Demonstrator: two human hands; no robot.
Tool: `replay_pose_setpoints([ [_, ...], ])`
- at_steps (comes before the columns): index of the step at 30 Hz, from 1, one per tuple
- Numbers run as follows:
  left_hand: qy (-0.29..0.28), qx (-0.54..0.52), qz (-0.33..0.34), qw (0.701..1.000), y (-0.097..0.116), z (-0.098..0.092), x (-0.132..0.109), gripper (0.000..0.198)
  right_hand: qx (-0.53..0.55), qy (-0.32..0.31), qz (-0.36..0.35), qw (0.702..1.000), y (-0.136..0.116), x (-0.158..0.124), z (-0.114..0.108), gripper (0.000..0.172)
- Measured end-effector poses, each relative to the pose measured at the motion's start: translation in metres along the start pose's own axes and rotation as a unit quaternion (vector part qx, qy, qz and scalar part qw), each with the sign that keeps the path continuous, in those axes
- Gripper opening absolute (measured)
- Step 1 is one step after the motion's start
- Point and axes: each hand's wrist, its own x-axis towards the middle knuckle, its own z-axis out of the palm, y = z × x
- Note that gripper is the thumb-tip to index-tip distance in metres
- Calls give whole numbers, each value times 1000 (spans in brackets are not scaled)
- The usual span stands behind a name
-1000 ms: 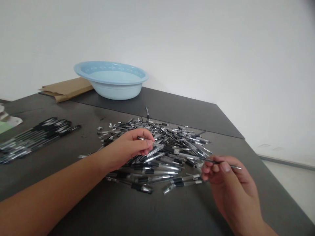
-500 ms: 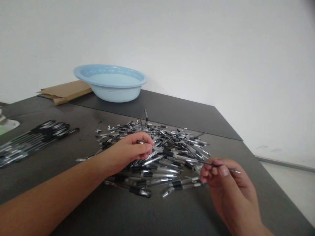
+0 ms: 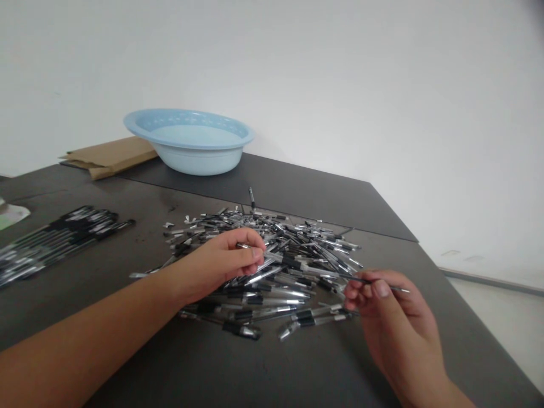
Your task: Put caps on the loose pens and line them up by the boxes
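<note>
My left hand (image 3: 238, 252) is closed in a pinch on a clear pen barrel (image 3: 291, 262) with a black grip, held above the pile. Between the thumb and fingers of my right hand (image 3: 397, 320) is a thin dark pen refill (image 3: 398, 289) with a metal tip pointing right. The refill's other end points left toward the open end of the barrel; whether it sits inside the barrel I cannot tell. Beneath both hands spreads a heap of pen parts (image 3: 272, 296), mostly clear barrels with black grips.
A row of pens (image 3: 55, 241) lies at the left of the dark table (image 3: 204, 374). Farther back stand a light blue basin (image 3: 199, 161) and a flat brown paper package (image 3: 113, 156). A pale item (image 3: 15, 215) shows at the left edge. The wall rises behind.
My right hand has shifted slightly left and up with the refill. My left hand has hardly moved and keeps its pinch on the barrel. The view has tilted a little.
</note>
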Motion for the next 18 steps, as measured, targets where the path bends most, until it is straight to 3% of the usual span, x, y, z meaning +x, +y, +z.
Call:
replay_pose_setpoints([
  [3, 3, 87, 7, 996, 3, 1, -2, 23, -33, -18, 7, 999, 3, -3, -4, 13],
  [5, -18, 206, 32, 978, 6, 6, -6, 19, -78, -44, 12, 996, 5, -7, -7, 18],
  [8, -93, 409, 141, 897, 10, 19, -16, 19, -177, -103, -14, 979, 5, -12, -7, 22],
  [10, -135, 470, 202, 848, 11, 29, -24, 25, -190, -136, -29, 972, 4, -10, -3, 26],
  [11, -141, 476, 218, 840, 11, 34, -28, 27, -162, -140, -31, 976, 3, -7, -1, 38],
  [13, -112, 458, 226, 853, 12, 39, -36, 25, -67, -108, -26, 992, 2, 3, 4, 69],
  [14, -86, 437, 225, 866, 12, 41, -39, 25, -28, -81, -19, 996, 1, 11, 6, 76],
  [16, -46, 389, 227, 892, 10, 40, -44, 25, -14, -33, 11, 999, -1, 30, 11, 58],
  [18, -38, 334, 242, 910, 7, 38, -46, 25, -71, -30, 33, 996, -1, 52, 24, 33],
])
